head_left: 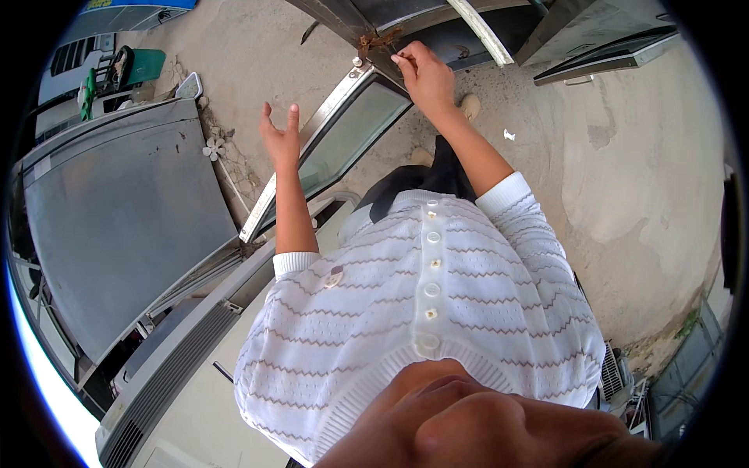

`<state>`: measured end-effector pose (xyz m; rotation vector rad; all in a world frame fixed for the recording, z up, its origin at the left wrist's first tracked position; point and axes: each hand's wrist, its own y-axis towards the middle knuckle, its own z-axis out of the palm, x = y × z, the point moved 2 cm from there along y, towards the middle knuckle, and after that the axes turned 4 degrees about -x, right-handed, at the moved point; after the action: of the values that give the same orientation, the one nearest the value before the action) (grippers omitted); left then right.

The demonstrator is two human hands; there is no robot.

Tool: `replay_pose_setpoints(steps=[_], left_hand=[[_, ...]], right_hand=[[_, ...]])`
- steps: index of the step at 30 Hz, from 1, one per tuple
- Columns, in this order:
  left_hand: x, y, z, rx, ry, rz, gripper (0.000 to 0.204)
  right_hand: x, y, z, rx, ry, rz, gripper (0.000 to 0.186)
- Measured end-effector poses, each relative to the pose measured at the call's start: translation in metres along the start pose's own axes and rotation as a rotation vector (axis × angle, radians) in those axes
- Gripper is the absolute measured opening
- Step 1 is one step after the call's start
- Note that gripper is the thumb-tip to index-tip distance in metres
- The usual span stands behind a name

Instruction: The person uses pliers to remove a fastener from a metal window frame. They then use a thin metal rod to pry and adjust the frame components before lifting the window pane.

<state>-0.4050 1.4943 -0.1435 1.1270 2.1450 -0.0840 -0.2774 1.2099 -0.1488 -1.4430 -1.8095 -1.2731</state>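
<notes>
Head view: right hand, one, fingertips pinched just beside rusty metal, likely for fine control; I cannot tell whether they hold anything. Left hand, one, open, raised, perhaps for balance. Glass door, one, between the hands, probably hinged near the rust. Fan blade, one, white, leftward.

Appliances and Small Things Around the Concrete Floor

Along the floor's left side we see a large grey panel. Just beside its right edge lies a white flower-shaped fan wheel; near its upper right corner is a white tray. Above, we notice a green container. Below the panel is a pale appliance with a long grille. One white scrap lies on the floor.
</notes>
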Motion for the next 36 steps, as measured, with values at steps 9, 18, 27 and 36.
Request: replay_pose_setpoints(steps=[9,18,27,36], left_hand=[[0.231,-0.081,-0.163,-0.780,0.579,-1.106,0.062],[0.320,-0.119,-0.164,-0.632,-0.915,-1.145,0.055],[0.312,-0.131,-0.184,-0.840,-0.980,-1.289,0.058],[0.320,-0.142,-0.182,-0.859,-1.030,-1.293,0.060]], right_hand=[[-0.059,-0.035,0.007,0.153,0.792,0.771,0.013],[-0.050,-0.025,0.014,0.136,0.963,0.906,0.012],[-0.049,-0.013,0.038,0.138,1.039,0.910,0.012],[-0.056,-0.004,0.051,0.120,1.058,0.961,0.013]])
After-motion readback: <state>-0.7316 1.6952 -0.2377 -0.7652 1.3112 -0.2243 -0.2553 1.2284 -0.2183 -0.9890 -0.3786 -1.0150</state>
